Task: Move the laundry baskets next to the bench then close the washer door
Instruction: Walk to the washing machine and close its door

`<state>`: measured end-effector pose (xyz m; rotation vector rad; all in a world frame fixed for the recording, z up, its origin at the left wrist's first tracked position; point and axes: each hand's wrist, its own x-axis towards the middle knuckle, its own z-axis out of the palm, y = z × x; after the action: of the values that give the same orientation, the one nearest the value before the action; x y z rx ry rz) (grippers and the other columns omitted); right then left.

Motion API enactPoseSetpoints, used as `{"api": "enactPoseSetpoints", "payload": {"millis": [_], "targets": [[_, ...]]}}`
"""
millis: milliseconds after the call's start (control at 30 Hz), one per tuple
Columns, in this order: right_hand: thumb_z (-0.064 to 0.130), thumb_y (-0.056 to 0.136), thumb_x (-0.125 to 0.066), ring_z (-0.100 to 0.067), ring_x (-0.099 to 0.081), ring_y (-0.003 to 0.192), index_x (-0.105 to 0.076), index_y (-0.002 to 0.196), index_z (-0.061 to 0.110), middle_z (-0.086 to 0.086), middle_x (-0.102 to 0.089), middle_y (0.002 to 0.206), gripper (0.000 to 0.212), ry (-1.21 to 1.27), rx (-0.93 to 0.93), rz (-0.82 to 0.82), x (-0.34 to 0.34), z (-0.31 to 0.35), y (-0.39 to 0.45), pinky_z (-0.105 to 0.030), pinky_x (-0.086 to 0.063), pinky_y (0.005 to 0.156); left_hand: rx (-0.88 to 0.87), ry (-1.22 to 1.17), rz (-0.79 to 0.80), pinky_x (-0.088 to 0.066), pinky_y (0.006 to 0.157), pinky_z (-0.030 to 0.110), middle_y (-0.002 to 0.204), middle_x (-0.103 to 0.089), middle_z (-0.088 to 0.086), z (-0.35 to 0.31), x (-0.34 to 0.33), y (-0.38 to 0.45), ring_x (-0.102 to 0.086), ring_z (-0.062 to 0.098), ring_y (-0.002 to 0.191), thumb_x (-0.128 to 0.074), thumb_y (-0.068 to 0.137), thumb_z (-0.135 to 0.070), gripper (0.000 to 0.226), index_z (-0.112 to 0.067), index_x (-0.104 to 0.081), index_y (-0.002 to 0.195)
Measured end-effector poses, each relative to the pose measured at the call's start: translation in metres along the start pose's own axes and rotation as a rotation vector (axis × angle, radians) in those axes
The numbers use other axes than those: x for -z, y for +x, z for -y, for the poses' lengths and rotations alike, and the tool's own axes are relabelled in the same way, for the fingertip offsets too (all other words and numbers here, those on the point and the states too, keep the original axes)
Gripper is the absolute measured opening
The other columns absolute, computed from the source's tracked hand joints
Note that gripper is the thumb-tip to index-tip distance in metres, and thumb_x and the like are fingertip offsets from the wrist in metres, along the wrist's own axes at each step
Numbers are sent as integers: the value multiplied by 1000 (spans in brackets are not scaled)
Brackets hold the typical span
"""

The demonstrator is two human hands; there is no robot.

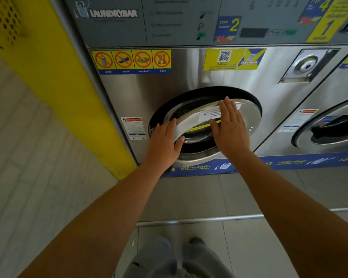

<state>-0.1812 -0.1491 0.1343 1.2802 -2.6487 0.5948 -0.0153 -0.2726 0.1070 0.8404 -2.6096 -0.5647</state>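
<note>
The steel washer fills the view straight ahead. Its round chrome door is swung nearly flat against the black opening, with a gap still showing at the left side. My left hand lies flat on the door's left rim, fingers spread. My right hand presses flat on the door face over a white label. Neither hand grips anything. No laundry basket or bench is in view.
A second washer stands to the right with dark laundry behind its door. A yellow wall panel runs along the left. A metal floor strip crosses the grey tiles in front of my feet.
</note>
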Motion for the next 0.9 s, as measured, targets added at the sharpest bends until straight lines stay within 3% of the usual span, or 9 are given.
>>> {"api": "enactPoseSetpoints", "payload": {"millis": [200, 367, 533, 633, 900], "targets": [[56, 97, -20, -22, -10, 148, -20, 151, 12, -6, -14, 161, 70, -18, -140, -61, 7, 12, -37, -39, -10, 121, -300, 15, 19, -38, 110, 37, 141, -53, 8, 0, 8, -44, -47, 26, 132, -38, 97, -43, 54, -13, -45, 142], [59, 94, -30, -21, -11, 148, -20, 151, 12, -6, -15, 160, 75, -20, -221, -99, 20, 11, -71, -38, -8, 121, -548, -26, 114, -18, 121, 36, 153, -41, 1, -6, -2, -68, -32, 17, 144, -35, 101, -39, 49, -21, -41, 146], [46, 96, -30, -19, -8, 149, -12, 153, 19, 0, -10, 162, 66, -57, -300, -67, 33, -8, -101, -42, -5, 121, -457, -39, 176, -18, 122, 41, 159, -28, -1, -32, -20, -68, -19, 16, 149, -28, 102, -39, 52, -22, -26, 151], [40, 99, -21, -16, -6, 149, -8, 154, 20, 1, -10, 162, 59, -73, -308, -55, 42, -23, -121, -40, -4, 122, -405, -5, 268, -7, 123, 36, 163, -12, -3, -58, -35, -60, -4, 14, 151, -28, 103, -36, 55, -21, -12, 154], [36, 102, -14, -18, -13, 148, -9, 153, 23, 2, -16, 160, 53, -126, -319, -33, 78, -94, -163, -40, -5, 121, -484, 229, 396, -1, 123, 42, 164, 8, -1, -159, -73, -46, 8, 18, 151, -23, 103, -40, 59, -22, 1, 155]]}}
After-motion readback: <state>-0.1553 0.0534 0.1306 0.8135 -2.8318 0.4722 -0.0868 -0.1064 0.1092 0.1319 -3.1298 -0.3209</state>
